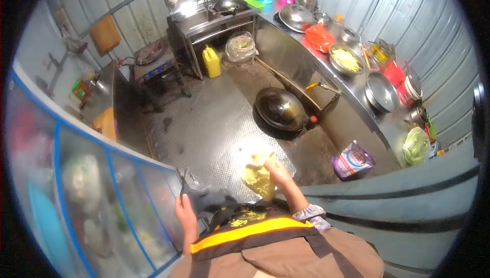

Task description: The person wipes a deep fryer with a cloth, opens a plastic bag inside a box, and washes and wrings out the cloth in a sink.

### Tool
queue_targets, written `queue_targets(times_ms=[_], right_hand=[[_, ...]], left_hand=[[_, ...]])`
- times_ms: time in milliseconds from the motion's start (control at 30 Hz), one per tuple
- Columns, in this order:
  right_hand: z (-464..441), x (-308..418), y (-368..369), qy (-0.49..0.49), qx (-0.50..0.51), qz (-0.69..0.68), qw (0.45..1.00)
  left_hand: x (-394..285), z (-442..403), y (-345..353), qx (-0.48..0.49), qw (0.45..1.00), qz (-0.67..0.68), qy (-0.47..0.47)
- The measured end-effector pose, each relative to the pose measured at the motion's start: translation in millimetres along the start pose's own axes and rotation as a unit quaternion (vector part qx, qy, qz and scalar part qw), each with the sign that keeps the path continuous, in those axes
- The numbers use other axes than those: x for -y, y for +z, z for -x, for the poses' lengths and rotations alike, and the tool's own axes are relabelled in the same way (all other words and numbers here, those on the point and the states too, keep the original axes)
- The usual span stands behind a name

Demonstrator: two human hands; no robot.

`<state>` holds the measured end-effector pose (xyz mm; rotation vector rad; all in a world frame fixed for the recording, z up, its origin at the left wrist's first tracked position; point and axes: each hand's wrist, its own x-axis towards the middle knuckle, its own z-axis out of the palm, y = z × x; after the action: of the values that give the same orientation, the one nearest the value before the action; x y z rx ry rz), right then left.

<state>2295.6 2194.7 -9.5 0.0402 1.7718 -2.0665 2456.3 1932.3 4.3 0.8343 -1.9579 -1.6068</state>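
My right hand is closed on the top of a crumpled pale-yellow cloth or bag, which hangs in front of the apron. Its material is hard to tell in the glare. Lower left, my left hand is closed around a slim dark tool with a forked upper end, pointing upward beside the glass-fronted cabinet. Whether it is a pair of scissors I cannot make out.
A wok sits low ahead, under a tap. Along the right runs a steel counter with bowls and pots. A purple-and-white bag stands to the right. A yellow jug is on the floor; the blue-framed cabinet flanks the left.
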Motion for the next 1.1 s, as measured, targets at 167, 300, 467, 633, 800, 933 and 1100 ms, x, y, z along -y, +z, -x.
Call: queue_targets(times_ms=[167, 300, 467, 633, 800, 933, 1100], right_hand=[[-68, -3, 2, -0.016, 0.003, -0.019, 1.000], [-125, 29, 53, 0.014, 0.183, 0.194, 0.964], [-196, 47, 160, -0.130, 0.461, 0.357, 0.802], [-256, 99, 165, -0.067, 0.482, 0.278, 0.828], [-354, 46, 96, -0.056, 0.113, 0.278, 0.952], [-412, 46, 74, -0.011, 0.264, 0.222, 0.938], [-498, 110, 47, 0.037, 0.349, 0.211, 0.912]], left_hand=[[10, -57, 19, -0.011, 1.000, -0.013, -0.015], [37, -132, 34, -0.038, 0.996, 0.079, -0.018], [52, -248, 72, 0.136, 0.987, 0.087, -0.007], [42, -304, 117, 0.412, 0.857, 0.247, -0.184], [21, -364, 162, 0.544, 0.780, 0.181, -0.251], [9, -432, 219, 0.592, 0.779, 0.100, -0.183], [-22, -503, 290, 0.543, 0.800, 0.132, -0.219]])
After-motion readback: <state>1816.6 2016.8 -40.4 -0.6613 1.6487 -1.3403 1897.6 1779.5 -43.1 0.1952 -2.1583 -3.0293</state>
